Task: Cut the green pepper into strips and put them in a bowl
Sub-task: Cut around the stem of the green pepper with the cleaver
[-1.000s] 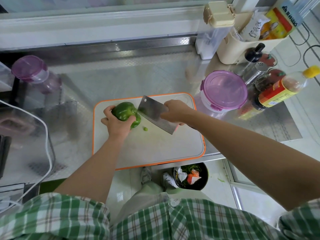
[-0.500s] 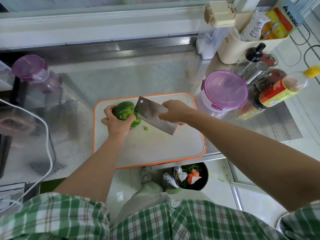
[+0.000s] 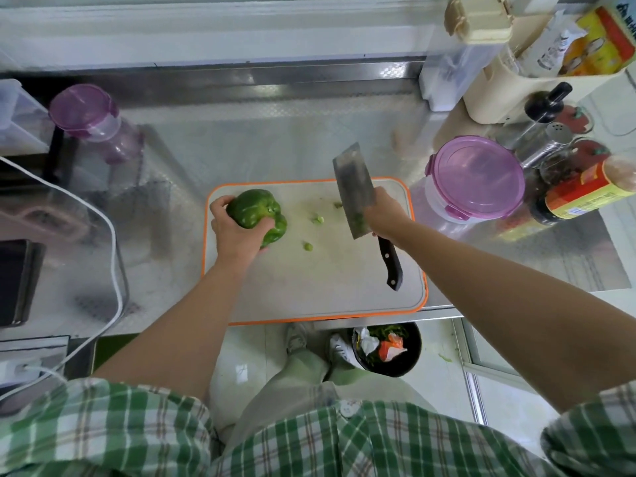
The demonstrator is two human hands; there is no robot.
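Plainly the cutting has barely begun: the pepper (image 3: 256,213) is whole on the board (image 3: 309,287), with the left hand (image 3: 237,235) wrapped round its near side. The right hand (image 3: 385,215) grips the cleaver (image 3: 352,187) by the blade's heel, handle jutting back toward the person. Green scraps (image 3: 318,220) lie between the hands. Next, I judge, the blade must return to the pepper and halve it, clear of the left fingers. A moment ago the blade lay against the pepper beside the left hand. Now it is lifted well apart, and more scraps show.
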